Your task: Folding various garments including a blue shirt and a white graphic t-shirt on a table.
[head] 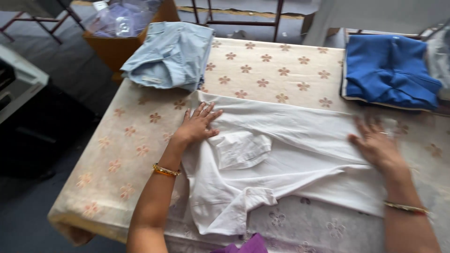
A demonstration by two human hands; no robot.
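A white shirt (290, 154) lies spread across a table covered with a cream cloth printed with orange flowers (267, 65). My left hand (197, 124) rests flat on the shirt's left edge, fingers apart, just above its chest pocket (241, 150). My right hand (377, 145) presses flat on the shirt's right part, slightly blurred. Both wrists wear gold bangles. Neither hand grips anything.
A folded light blue garment (171, 54) sits at the table's far left corner. A folded bright blue garment (389, 70) lies at the far right. An orange bin (117, 51) with plastic-wrapped items stands beyond the table. A dark object (33, 117) is on the floor at left.
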